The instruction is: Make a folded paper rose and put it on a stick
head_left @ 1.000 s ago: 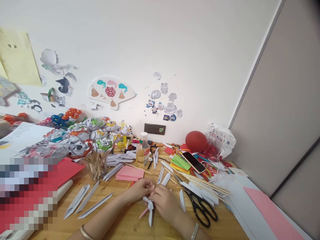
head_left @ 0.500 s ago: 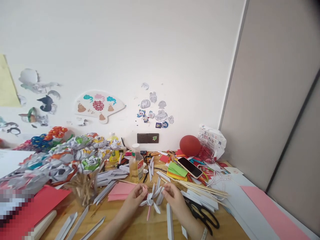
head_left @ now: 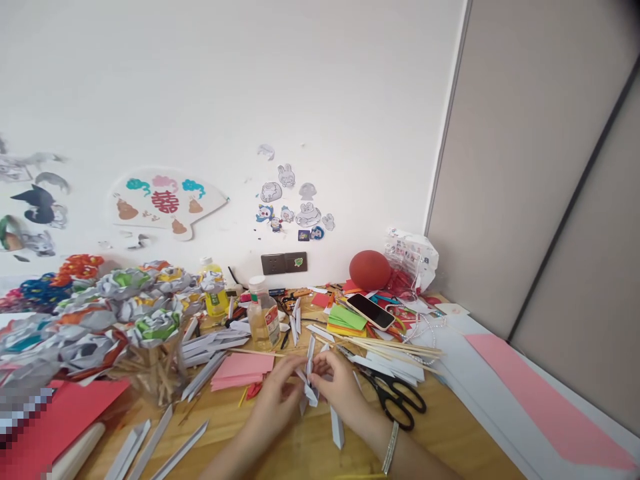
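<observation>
Between my hands is a small flower-like piece of folded white paper [head_left: 311,395] with pointed petals, partly covered by my fingers. My left hand [head_left: 281,395] grips it from the left with curled fingers. From the other side my right hand [head_left: 337,383] pinches it, thumb and forefinger together. A folded white paper strip [head_left: 337,428] lies on the table below my right wrist. Black-handled scissors [head_left: 395,397] rest just right of that hand. To the left of my left hand is a stack of pink paper squares [head_left: 241,371].
A glue bottle [head_left: 263,320] stands behind my hands. Bamboo sticks [head_left: 395,350], a phone [head_left: 371,311] and green paper [head_left: 349,317] lie back right. Paper flowers [head_left: 157,325] in a clear container [head_left: 163,377] stand left, near more folded strips [head_left: 129,448].
My hands have come closer together around the paper flower, which is now turned and more hidden. Its pink strip no longer shows. The camera view has shifted slightly right and down.
</observation>
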Demonstrator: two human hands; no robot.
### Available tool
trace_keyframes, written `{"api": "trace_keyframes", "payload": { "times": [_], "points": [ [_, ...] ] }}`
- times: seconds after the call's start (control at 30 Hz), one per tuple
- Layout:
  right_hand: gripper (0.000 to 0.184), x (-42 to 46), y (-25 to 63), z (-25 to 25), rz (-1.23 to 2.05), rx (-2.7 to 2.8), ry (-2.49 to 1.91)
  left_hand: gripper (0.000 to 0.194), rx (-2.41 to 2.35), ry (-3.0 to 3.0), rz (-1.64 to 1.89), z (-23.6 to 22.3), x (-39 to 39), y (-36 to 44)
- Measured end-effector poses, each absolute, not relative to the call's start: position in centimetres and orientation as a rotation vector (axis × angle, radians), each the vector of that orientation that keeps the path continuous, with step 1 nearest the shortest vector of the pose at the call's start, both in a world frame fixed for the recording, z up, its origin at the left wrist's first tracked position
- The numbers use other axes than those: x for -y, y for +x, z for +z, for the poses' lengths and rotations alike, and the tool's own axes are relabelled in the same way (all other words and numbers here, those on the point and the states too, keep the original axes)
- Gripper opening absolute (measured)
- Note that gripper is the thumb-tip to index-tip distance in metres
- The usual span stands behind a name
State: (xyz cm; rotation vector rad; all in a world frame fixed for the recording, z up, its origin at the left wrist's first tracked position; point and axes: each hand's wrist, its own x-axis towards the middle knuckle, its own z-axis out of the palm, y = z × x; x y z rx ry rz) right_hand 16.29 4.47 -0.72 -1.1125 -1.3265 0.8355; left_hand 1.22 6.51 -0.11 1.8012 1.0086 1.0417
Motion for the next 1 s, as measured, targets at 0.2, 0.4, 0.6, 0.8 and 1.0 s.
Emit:
{"api": "trace_keyframes", "payload": {
  "times": [0.2, 0.4, 0.6, 0.8, 1.0],
  "points": [
    [0.015, -4.4, 16.3, -0.7, 0.816, 1.312, -1.130, 0.030, -1.102, 2.006, 1.062, -0.1, -6.5, 0.7],
    [0.014, -4.8, 16.3, -1.3, 0.917, 1.269, -1.117, 0.029, -1.054, 1.858, 1.058, -0.9, -6.7, 1.4],
    [0.013, -4.7, 16.1, -1.3, 0.975, 1.265, -1.105, 0.030, -1.076, 1.696, 1.019, -1.5, -7.0, 1.6],
    [0.014, -4.6, 16.6, -0.7, 1.020, 1.301, -1.055, 0.035, -1.096, 1.627, 1.029, -1.7, -6.9, 1.6],
    [0.013, -4.5, 16.9, -0.8, 1.083, 1.308, -1.027, 0.030, -1.076, 1.686, 0.998, -1.0, -6.8, 1.4]
  ]
}}
